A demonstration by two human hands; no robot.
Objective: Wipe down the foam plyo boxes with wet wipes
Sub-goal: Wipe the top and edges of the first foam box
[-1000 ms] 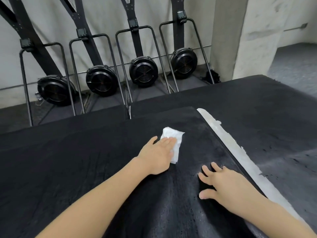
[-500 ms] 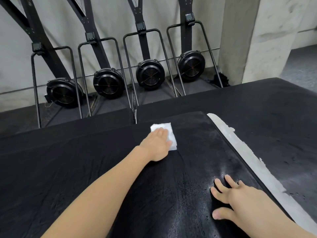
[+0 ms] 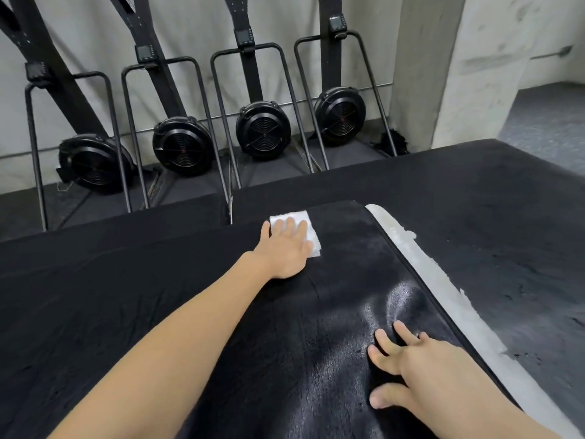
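At the box's (image 3: 221, 312) far edge, the left hand (image 3: 286, 248), fingers flat and straight, has pushed the wipe (image 3: 313, 242) forward; right hand (image 3: 421, 369) braces, fingers spread. That stroke looks finished.

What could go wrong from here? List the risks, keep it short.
1. The left hand presses the wipe flat near the far edge of the box; another push could slide it off the edge.
2. The right hand rests on a shiny, seemingly wet patch and might slip.
3. The torn white strip beside the box may snag the wipe.
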